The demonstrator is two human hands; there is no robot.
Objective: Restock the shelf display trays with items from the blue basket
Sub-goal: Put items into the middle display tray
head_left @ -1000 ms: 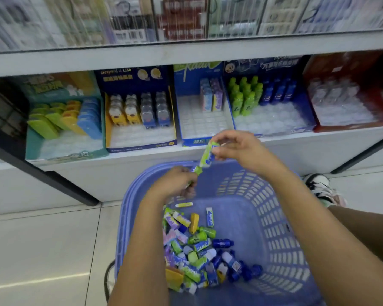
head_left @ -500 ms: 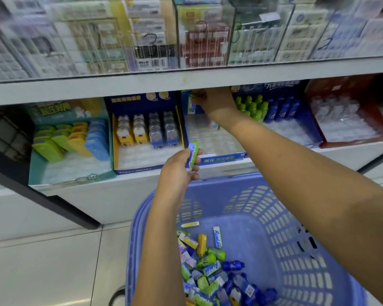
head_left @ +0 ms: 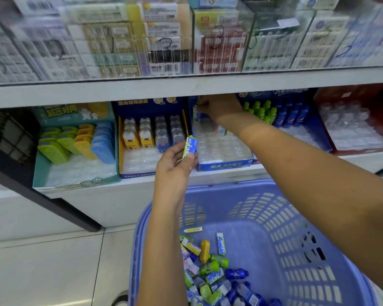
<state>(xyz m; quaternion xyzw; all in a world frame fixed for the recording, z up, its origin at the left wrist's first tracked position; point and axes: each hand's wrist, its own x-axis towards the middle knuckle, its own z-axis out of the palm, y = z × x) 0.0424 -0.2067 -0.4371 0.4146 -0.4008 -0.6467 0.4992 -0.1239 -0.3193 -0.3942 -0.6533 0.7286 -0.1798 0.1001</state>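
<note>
Two hands working, left hand [head_left: 175,167] pinching a green-blue pack [head_left: 190,147] by its lower end, right hand [head_left: 222,107] gripping a second pack [head_left: 196,114] deep in the blue tray [head_left: 224,166].

Left hand [head_left: 175,165] holds pack [head_left: 190,147]; right hand [head_left: 220,106] pinches second pack [head_left: 196,114].

handwritten 3 on the clear case [head_left: 167,44], 解压 on the blue tray [head_left: 224,166] front edge, other print blurred
</note>
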